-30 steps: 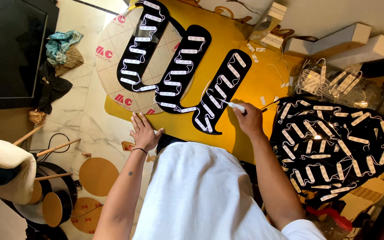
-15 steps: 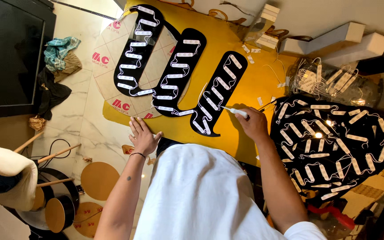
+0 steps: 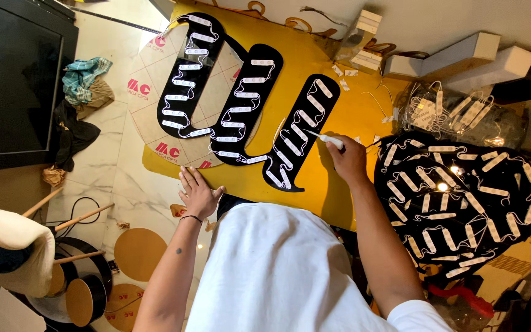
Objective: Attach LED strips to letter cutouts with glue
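Note:
Three black letter-shaped panels (image 3: 296, 138) carrying rows of small white LED modules linked by wires lie on a yellow board (image 3: 339, 190). My right hand (image 3: 348, 161) grips a slim white tool (image 3: 327, 139) whose thin tip touches the rightmost black panel. My left hand (image 3: 199, 193) rests flat, fingers spread, on the near edge of the yellow board, holding nothing. My white shirt hides the board's near middle.
A large black panel (image 3: 462, 203) covered with LED modules, some lit, lies at the right. A clear bag of loose modules (image 3: 456, 114) sits beyond it. White boxes (image 3: 364, 37) stand at the far edge. Round wooden discs (image 3: 139, 252), stools and cloths lie on the marble floor at left.
My right hand has shifted slightly along the rightmost black panel with the white tool. My left hand stays flat on the board's edge.

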